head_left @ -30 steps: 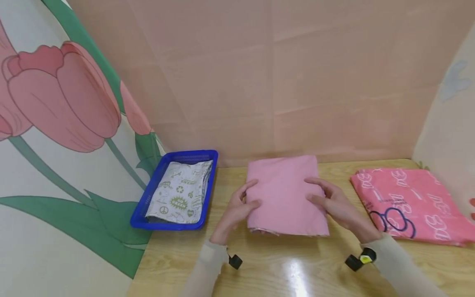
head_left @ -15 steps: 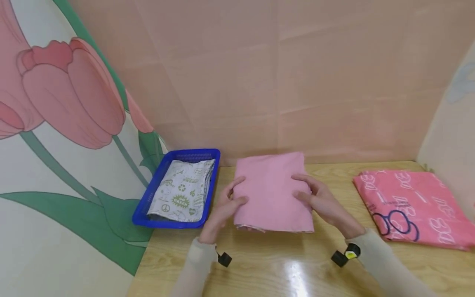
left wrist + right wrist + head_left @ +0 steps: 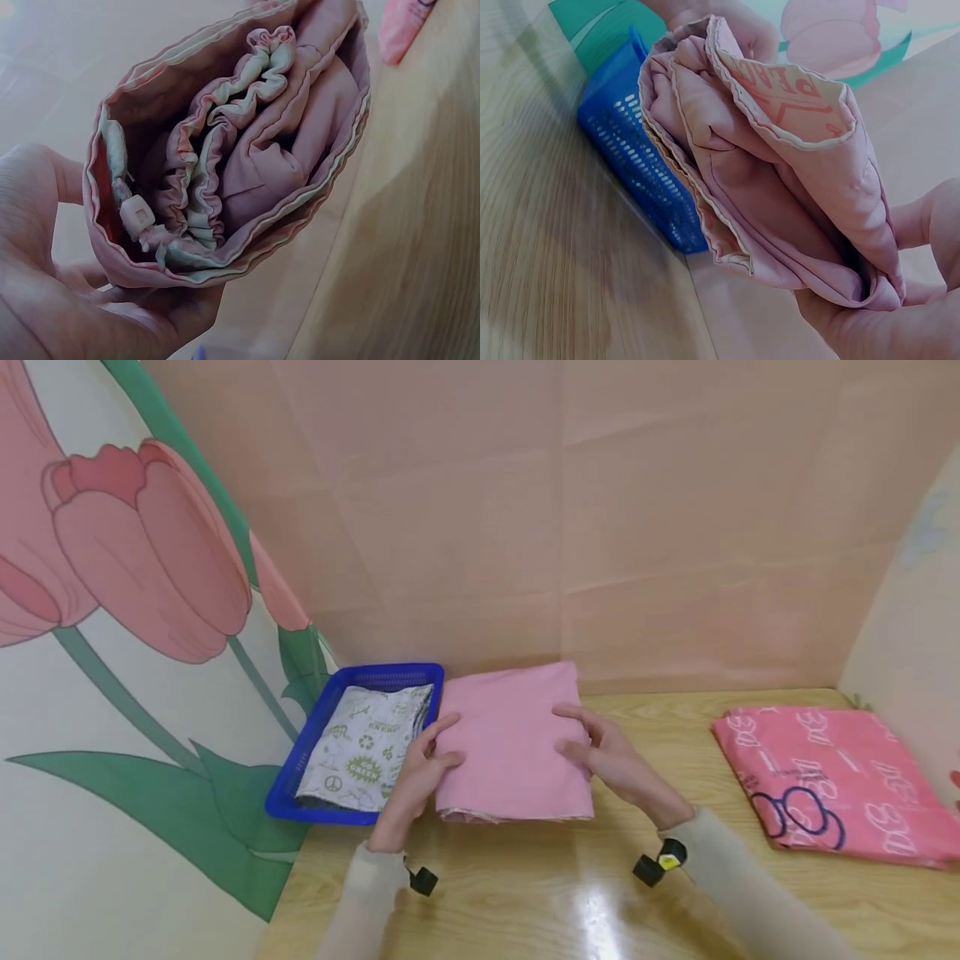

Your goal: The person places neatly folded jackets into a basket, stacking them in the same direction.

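My left hand (image 3: pixel 408 777) grips the left edge of a folded pink cloth (image 3: pixel 510 747), thumb and index finger on its face. On the opposite edge my right hand (image 3: pixel 611 760) holds it the same way. The cloth is lifted above the table, just right of a blue plastic basket (image 3: pixel 273 802). In the left wrist view, its open folds (image 3: pixel 247 157) show a gathered elastic edge and a small pale cord toggle (image 3: pixel 137 216). Red printed letters (image 3: pixel 787 86) appear on the inner side in the right wrist view. Most of the other fingers are hidden behind the cloth in the head view.
Inside the basket lies a folded white cloth with green print (image 3: pixel 360 743). A folded bright pink cloth with white bows (image 3: pixel 840 777) rests at the right of the wooden table (image 3: pixel 517 893). Walls enclose the back and sides.
Both hands have carried the folded pink cloth leftward, close to the basket's right side. It stays raised and gripped at both edges. The basket and the bow-patterned cloth have stayed put.
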### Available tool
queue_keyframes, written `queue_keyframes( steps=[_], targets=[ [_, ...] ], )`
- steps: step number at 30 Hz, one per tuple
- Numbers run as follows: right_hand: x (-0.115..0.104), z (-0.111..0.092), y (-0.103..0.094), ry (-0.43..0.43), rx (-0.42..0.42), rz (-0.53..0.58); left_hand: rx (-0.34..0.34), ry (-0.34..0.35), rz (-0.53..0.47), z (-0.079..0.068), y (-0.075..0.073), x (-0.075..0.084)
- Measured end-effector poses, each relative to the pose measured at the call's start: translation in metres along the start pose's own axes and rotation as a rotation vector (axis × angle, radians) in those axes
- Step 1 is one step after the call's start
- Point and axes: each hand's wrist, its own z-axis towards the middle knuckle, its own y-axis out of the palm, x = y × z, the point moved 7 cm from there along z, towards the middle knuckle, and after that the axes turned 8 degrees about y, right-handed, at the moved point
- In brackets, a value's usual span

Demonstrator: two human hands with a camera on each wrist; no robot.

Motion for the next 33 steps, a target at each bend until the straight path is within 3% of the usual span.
queue_keyframes(
  steps=[7,17,33],
  targets=[
    [-0.003,0.012,0.019,-0.020,0.003,0.001,0.025,0.001,0.025,0.001,-0.024,0.002],
    [-0.010,0.032,0.046,-0.051,-0.006,0.021,0.051,-0.002,-0.021,0.004,-0.054,0.009],
    [-0.015,0.066,0.089,-0.003,-0.001,0.090,0.125,-0.078,-0.051,0.008,-0.104,0.007]
  ],
)
